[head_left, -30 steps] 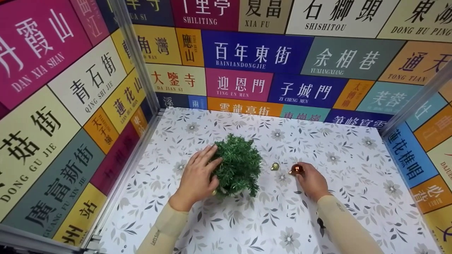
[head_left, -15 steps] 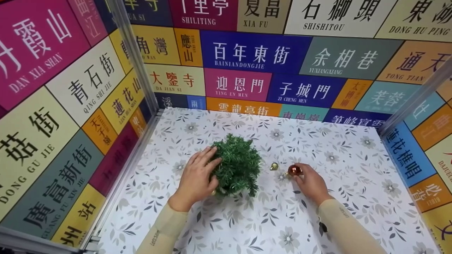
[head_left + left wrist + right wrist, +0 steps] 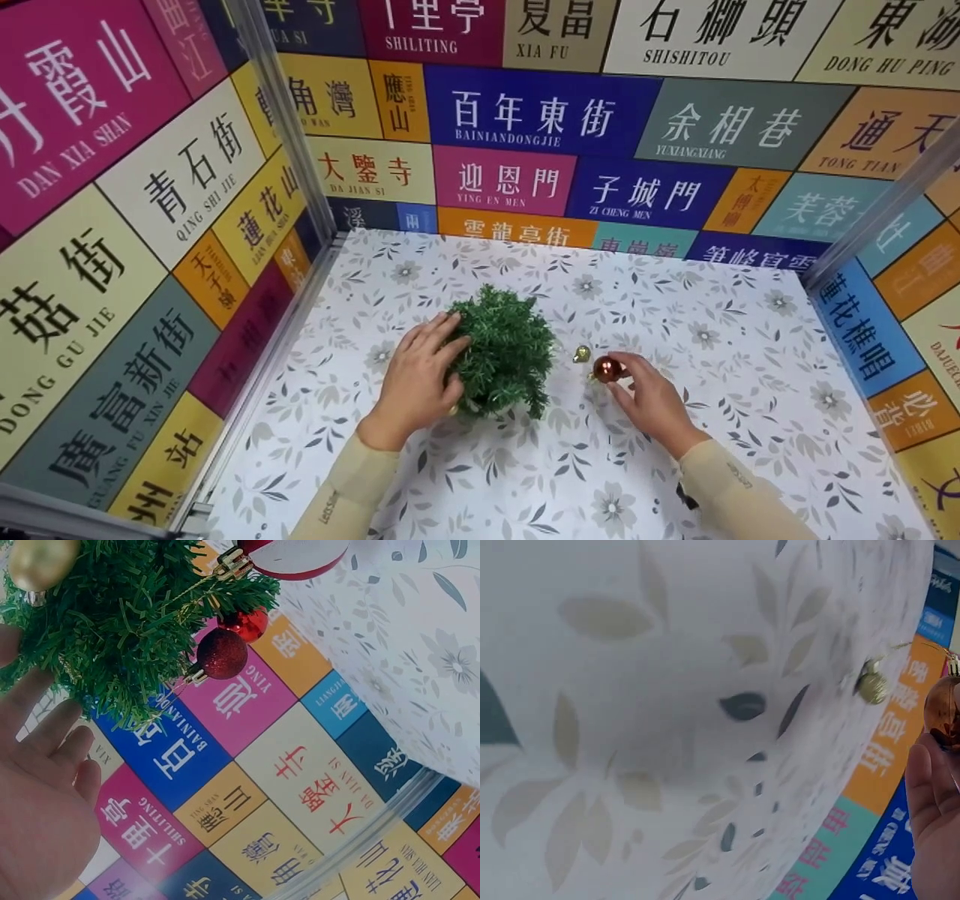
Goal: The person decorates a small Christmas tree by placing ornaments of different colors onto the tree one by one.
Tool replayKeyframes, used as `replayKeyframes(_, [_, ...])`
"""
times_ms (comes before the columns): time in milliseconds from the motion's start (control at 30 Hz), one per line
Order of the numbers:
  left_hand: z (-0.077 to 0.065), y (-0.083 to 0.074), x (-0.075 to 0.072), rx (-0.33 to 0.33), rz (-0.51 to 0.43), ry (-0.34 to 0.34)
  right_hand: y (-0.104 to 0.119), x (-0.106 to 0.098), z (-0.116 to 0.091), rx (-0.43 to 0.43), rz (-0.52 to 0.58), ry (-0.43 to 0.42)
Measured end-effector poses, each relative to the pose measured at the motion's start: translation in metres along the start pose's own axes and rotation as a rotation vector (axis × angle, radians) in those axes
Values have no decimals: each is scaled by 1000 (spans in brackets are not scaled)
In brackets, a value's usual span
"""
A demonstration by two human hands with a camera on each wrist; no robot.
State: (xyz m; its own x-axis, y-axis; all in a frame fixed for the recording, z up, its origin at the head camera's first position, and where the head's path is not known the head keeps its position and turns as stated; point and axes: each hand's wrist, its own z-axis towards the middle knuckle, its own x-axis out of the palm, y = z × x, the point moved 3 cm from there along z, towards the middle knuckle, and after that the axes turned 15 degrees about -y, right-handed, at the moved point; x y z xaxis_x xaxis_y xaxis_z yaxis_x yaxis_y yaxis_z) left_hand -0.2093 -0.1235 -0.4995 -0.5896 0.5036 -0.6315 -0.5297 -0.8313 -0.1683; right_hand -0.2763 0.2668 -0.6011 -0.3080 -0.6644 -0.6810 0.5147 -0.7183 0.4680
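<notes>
A small green artificial Christmas tree [image 3: 504,352] stands mid-table. My left hand [image 3: 418,375] rests against its left side, fingers spread and nearly straight. The left wrist view shows baubles hanging on it: a gold one [image 3: 41,562], a red-and-white one [image 3: 296,553], a dark red glittery one [image 3: 223,654] and a shiny red one [image 3: 249,624]. Right of the tree, my right hand [image 3: 658,401] pinches a shiny copper-red bauble [image 3: 607,367] between thumb and fingers. Its gold cap and string [image 3: 915,645] show in the right wrist view. A little gold bauble [image 3: 582,353] lies just beyond it.
A white cloth with grey flowers and leaves covers the table [image 3: 540,480]. Colourful sign-printed panels [image 3: 540,112] close off the back and both sides, with metal posts [image 3: 296,127] at the corners. A small black object [image 3: 685,496] lies by the right forearm.
My right hand has moved left toward the tree with the copper-red bauble, and more of the bauble shows. The left hand and the tree have stayed where they were.
</notes>
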Motion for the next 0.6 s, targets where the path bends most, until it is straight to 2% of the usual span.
replayKeyframes(433, [0,-2,-1,20,-19,-45,70,-9,4,-240,226,-111])
replayKeyframes(600, [0,-3,-2,14,-29,-53,90,-11,6,-282,302,-113])
